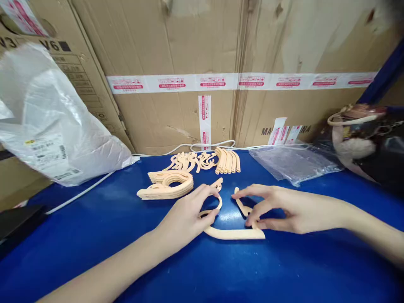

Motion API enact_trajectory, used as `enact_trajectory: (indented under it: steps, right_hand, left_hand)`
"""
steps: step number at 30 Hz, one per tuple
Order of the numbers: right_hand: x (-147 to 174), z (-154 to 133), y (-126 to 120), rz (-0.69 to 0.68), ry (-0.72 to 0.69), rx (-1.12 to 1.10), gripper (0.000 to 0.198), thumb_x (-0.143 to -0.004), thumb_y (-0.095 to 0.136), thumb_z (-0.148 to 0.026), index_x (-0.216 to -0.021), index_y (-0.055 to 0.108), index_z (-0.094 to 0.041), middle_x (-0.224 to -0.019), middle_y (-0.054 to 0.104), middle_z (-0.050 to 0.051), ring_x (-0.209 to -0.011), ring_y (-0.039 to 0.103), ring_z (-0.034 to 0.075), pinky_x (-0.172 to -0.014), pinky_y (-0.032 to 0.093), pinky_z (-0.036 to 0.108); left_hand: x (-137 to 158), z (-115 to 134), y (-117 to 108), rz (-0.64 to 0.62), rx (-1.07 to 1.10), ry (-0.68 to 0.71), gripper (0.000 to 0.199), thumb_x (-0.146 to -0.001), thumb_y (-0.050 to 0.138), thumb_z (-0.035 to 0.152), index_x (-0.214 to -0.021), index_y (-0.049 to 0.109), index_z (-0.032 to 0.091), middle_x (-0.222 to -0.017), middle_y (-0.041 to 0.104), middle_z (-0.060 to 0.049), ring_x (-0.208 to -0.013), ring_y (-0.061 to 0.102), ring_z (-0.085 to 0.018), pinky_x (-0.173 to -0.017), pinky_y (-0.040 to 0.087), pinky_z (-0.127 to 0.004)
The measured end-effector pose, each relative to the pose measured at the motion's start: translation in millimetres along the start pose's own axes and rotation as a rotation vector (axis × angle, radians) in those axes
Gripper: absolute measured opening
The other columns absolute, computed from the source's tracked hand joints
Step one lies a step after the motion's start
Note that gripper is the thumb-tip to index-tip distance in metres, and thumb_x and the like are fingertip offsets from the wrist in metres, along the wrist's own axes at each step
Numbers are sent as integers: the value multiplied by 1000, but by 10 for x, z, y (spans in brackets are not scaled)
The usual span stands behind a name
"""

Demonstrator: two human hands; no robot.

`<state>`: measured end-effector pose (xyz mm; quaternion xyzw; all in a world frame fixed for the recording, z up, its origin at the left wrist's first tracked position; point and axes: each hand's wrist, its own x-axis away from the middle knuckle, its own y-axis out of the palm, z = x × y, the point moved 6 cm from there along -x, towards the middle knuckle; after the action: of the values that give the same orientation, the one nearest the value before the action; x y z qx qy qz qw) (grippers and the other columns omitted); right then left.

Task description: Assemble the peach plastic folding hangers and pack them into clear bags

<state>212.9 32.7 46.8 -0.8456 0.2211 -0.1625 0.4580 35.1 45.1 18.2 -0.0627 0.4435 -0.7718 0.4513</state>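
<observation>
My left hand (192, 212) is closed, thumb and fingers pinching the curved middle of a beige plastic folding hanger (235, 234). One long arm of this hanger lies low on the blue table and reaches right, under my right fingertips. My right hand (284, 208) is closed around a smaller beige hanger piece (240, 204), standing at a slant just right of the left hand; its lower end is partly hidden by the fingers. Behind the left hand lies a neat stack of folded beige hangers (167, 191).
Farther back are a pile of loose curved hooks (186, 160) and a stack of hanger arms (227, 162). A clear plastic bag (293, 162) lies back right, near a dark bag (378, 147). A white cable (82, 193) runs past a bulging white parcel (63, 122). Cardboard boxes (176, 113) wall the back.
</observation>
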Motion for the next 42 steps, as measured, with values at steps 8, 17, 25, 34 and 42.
enact_trajectory:
  steps: [8, 17, 25, 34, 42]
  right_hand:
    - [-92, -99, 207, 86, 20, -105, 19, -74, 75, -24, -79, 57, -20, -125, 55, 1, -96, 60, 14, -76, 47, 23]
    - [-91, -169, 238, 55, 58, -211, 34, -79, 58, -6, -106, 52, -25, -134, 43, 2, -92, 56, 11, -72, 46, 20]
    - [-64, -34, 93, 119, 118, 9, 38, -72, 52, -3, -105, 54, -23, -101, 57, 0, -96, 50, 17, -86, 39, 30]
    - [-102, -34, 92, 79, 118, 75, 41, -66, 50, -2, -101, 52, -23, -99, 56, -1, -95, 48, 18, -90, 32, 35]
    - [-78, -39, 140, 84, 66, 171, 38, -68, 47, 0, -98, 53, -23, -91, 57, -1, -89, 49, 18, -91, 33, 38]
  left_hand:
    - [-15, -7, -5, 8, -91, -40, 23, -92, 56, 22, -115, 50, 25, -115, 60, 0, -106, 60, -20, -90, 46, -33]
    - [0, 29, -27, 6, -143, -27, 21, -101, 35, 26, -118, 48, 24, -114, 61, -2, -103, 60, -19, -88, 47, -35]
    - [11, 70, -19, -5, -194, -4, 25, -99, 33, 20, -120, 47, 23, -118, 61, -4, -105, 60, -21, -91, 47, -37]
    - [5, 66, -22, -3, -190, 16, 31, -93, 36, 9, -117, 49, 22, -113, 62, -4, -102, 60, -20, -89, 48, -37]
    - [26, 58, 2, -33, -200, 97, 40, -86, 37, 2, -119, 50, 22, -123, 60, -5, -117, 55, -21, -100, 46, -41]
